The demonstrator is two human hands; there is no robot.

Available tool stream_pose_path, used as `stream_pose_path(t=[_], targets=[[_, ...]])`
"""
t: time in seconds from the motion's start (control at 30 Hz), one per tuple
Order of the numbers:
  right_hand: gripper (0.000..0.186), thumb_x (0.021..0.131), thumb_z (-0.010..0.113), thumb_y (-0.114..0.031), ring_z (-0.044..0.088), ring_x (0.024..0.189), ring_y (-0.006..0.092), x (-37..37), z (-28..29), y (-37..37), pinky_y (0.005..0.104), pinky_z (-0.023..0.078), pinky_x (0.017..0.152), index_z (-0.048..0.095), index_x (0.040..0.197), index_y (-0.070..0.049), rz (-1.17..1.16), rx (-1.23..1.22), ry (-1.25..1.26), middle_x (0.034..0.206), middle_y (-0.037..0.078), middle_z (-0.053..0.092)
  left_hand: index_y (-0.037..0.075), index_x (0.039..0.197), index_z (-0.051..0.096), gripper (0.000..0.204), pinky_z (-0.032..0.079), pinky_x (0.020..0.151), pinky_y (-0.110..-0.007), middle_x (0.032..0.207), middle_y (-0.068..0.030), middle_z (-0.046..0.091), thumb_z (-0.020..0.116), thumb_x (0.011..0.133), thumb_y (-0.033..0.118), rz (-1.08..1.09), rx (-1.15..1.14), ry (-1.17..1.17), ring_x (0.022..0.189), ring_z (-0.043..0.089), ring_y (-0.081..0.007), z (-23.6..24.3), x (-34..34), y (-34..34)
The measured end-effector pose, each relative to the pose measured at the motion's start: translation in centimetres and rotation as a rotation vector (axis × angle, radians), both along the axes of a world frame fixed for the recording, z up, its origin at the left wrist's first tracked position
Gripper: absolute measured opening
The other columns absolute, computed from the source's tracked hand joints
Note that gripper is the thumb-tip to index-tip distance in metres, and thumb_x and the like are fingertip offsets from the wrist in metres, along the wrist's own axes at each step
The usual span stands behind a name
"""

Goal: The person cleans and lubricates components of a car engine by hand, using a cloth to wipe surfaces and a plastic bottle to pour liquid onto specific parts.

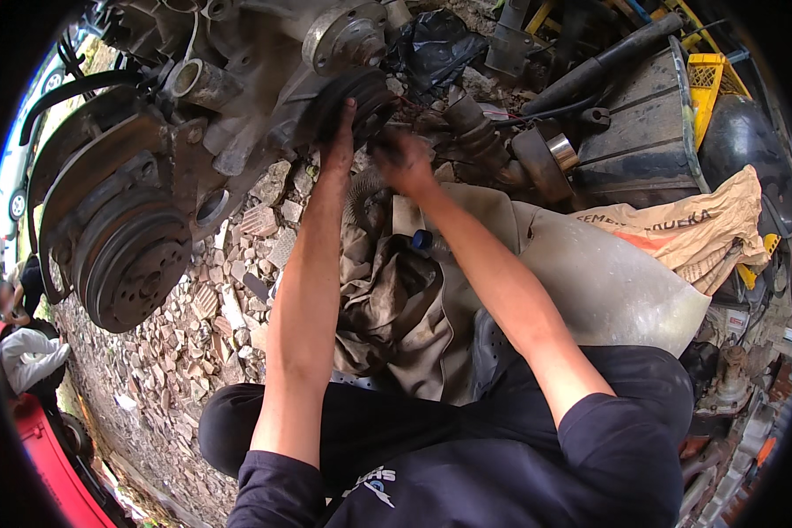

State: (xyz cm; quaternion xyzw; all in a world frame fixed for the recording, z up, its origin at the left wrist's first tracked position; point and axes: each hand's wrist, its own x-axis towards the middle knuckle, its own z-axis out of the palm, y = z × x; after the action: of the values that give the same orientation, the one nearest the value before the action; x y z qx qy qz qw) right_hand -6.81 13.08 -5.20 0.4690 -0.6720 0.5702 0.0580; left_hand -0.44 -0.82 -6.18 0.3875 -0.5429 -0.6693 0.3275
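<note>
My left hand (338,136) grips a dark round metal part (352,95) from its left side, below a pale hub flange (334,40). My right hand (400,157) is just beside it at lower right; motion smears its fingers, so I cannot tell what they hold. A large grimy brake disc (132,255) and its backing plate hang at the left. Right of my hands lie a pipe with a shiny end (559,150) and a black plastic bag (431,48). Beneath my arms are a crumpled stained cloth (378,317) and a flattened sheet (616,286).
Broken rubble (194,343) covers the ground at left. A torn paper sack (704,229), a yellow crate (713,88), a long rod (607,66) and metal parts crowd the right. At far left are two people (31,361), a red vehicle (48,449) and a white car (13,185).
</note>
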Motion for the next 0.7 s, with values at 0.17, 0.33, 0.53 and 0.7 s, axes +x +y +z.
stream_pose_path(t=[0.17,0.33,0.53,0.7], targets=[[0.022,0.081,0.066,-0.016,0.066,0.083,0.0316,-0.8,-1.6,-1.0,0.0371,0.052,0.073,0.065,0.099,-0.003,0.027,0.034,-0.166,0.086,0.015,0.068,-0.001,0.140,0.040,0.091,0.027,0.111,-0.035,0.143,-0.0137,0.041,0.070,0.077,0.058,-0.054,0.029,0.040,0.132,0.038,-0.0245,0.0,-0.2,-0.3],[0.025,0.081,0.067,-0.018,0.068,0.084,0.0300,-3.2,-0.4,-0.3,0.0379,0.053,0.076,0.066,0.102,-0.004,0.067,0.202,-0.451,0.090,0.017,0.069,-0.001,0.139,0.041,0.090,0.029,0.110,-0.035,0.143,-0.0135,0.042,0.071,0.077,0.056,0.000,-0.040,0.006,0.131,0.039,-0.0239,3.1,-0.3,2.0],[0.027,0.082,0.066,-0.018,0.067,0.073,0.0322,-4.3,1.1,-0.5,0.0381,0.054,0.073,0.065,0.107,-0.005,0.181,0.055,-0.443,0.091,0.018,0.069,-0.003,0.138,0.042,0.087,0.030,0.109,-0.036,0.142,-0.0151,0.042,0.072,0.078,0.054,0.025,-0.033,0.024,0.131,0.040,-0.0231,2.7,-0.3,1.4],[0.025,0.086,0.063,-0.014,0.067,0.076,0.0234,-1.3,0.5,-1.5,0.0327,0.053,0.071,0.064,0.109,-0.005,0.116,0.284,-0.356,0.089,0.011,0.070,-0.003,0.138,0.042,0.088,0.030,0.109,-0.035,0.143,-0.0141,0.042,0.071,0.078,0.054,-0.031,0.030,0.065,0.130,0.041,-0.0235,1.8,0.4,0.3]])
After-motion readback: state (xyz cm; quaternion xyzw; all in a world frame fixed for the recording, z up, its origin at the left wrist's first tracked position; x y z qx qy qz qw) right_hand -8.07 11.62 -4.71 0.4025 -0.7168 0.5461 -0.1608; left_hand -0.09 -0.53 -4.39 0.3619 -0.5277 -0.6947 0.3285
